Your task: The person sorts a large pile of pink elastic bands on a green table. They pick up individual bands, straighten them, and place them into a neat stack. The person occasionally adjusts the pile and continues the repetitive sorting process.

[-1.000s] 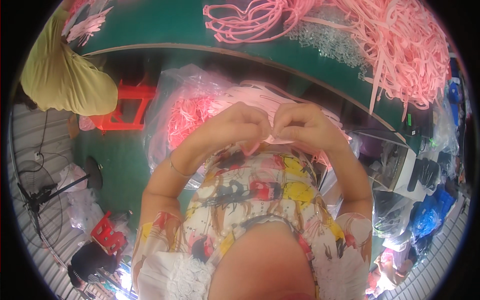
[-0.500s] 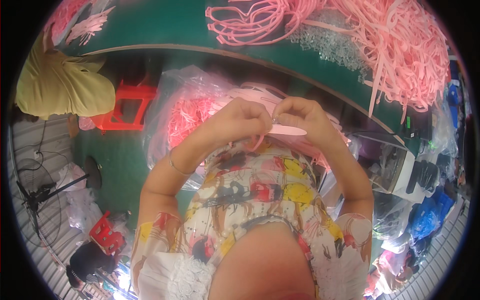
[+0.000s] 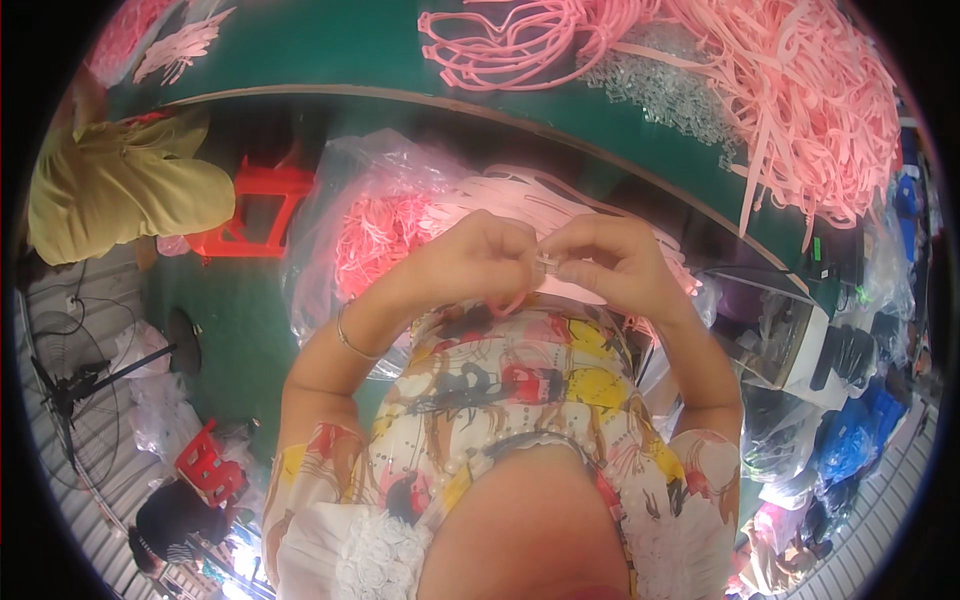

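Note:
Above my lap my two hands meet, fingertips nearly touching. My left hand [image 3: 485, 262] is closed in a pinch on a pink rubbery strap [image 3: 508, 306], whose narrow end curls below the fingers. With thumb and forefinger, my right hand [image 3: 612, 262] pinches a small clear plastic buckle [image 3: 546, 263] at the strap, between the two hands. A wider pale pink piece [image 3: 575, 291] shows just under the right fingers. Whether the strap runs through the buckle is hidden. Beneath and beyond the hands lies a bundle of flat pale pink straps [image 3: 515, 190].
A clear bag [image 3: 335, 190] holds brighter pink strips [image 3: 385, 240] at the left. On the green table [image 3: 330, 45] ahead are pink looped frames [image 3: 500, 50], a heap of clear buckles [image 3: 655, 90] and a large strap pile [image 3: 810, 120]. A person in yellow-green clothing [image 3: 130, 185] and a red stool [image 3: 262, 205] are left.
My right fingers have shifted slightly down and straightened, and the clear buckle shows more between the hands. The wide pale strap end has dropped lower, under the right fingers.

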